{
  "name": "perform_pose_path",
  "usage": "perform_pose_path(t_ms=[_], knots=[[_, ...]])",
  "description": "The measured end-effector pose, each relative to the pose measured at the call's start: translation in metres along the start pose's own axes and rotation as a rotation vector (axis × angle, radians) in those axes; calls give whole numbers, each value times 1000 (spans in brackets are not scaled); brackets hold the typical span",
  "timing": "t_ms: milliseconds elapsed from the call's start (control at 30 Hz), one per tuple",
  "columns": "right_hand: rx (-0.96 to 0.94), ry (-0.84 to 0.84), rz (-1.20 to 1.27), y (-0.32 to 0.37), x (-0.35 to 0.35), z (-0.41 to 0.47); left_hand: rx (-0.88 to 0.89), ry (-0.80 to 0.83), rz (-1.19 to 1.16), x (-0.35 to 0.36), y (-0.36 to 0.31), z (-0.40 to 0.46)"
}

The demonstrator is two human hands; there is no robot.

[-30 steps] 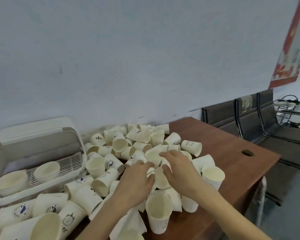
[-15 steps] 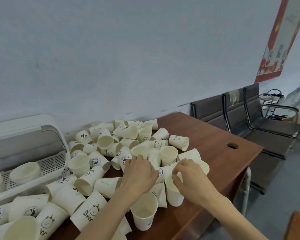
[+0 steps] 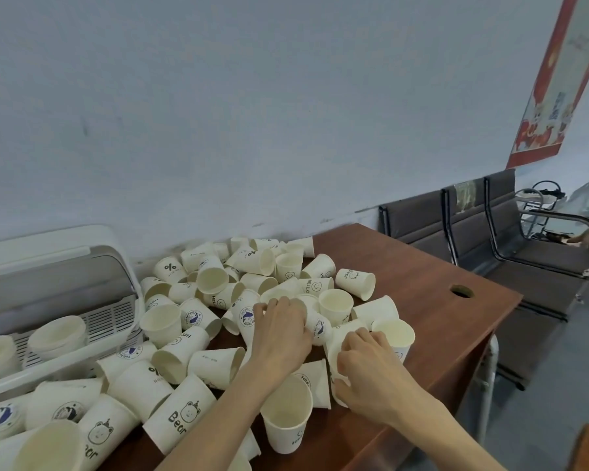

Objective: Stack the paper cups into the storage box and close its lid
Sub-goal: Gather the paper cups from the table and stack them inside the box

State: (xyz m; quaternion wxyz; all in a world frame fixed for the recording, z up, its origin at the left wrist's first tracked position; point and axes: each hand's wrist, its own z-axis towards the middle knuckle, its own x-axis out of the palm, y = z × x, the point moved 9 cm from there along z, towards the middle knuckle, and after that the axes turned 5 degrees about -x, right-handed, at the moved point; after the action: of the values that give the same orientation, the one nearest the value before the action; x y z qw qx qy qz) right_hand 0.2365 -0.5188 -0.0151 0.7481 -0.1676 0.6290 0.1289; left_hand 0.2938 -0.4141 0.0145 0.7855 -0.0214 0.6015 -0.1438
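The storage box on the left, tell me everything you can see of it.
The storage box is white, plastic-looking, standing at the table's left end against the wall and partly cut off by the picture's edge. Its curved lid is raised at the back, so the box is open. Inside lies a slatted white rack with two cream cup stacks standing mouth up on it. Loose paper cups crowd against its front rim and right side. Neither hand touches it.

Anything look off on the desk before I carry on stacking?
Nothing damaged or spilled. The loose paper cups mostly lie tipped on their sides in a heap on the desk. The storage box stands open at the left with only a couple of stacks inside.
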Motion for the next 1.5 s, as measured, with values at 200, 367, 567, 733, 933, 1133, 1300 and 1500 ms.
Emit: perform_pose_path(t_ms=[200, 367, 567, 733, 933, 1133, 1300, 1500], knots=[[19, -16, -40, 0, -6, 5, 18, -98, -110, -19, 5, 1], [43, -183, -44, 4, -26, 10, -4, -191, -195, -39, 17, -1], [66, -330, -128, 10, -52, 20, -30, -246, -268, -62, 33, 0], [65, -454, -139, 20, -74, 31, -35, -291, -287, -74, 48, -4], [23, -602, -117, 42, -94, 48, -62, -339, -221, -91, 75, -11], [-51, -649, -123, 78, -105, 72, -112, -366, -128, -112, 111, -23], [-132, -647, -68, 119, -108, 99, -152, -414, -53, -138, 151, -38], [-229, -589, -19, 185, -108, 135, -283, -443, 53, -166, 219, -59]])
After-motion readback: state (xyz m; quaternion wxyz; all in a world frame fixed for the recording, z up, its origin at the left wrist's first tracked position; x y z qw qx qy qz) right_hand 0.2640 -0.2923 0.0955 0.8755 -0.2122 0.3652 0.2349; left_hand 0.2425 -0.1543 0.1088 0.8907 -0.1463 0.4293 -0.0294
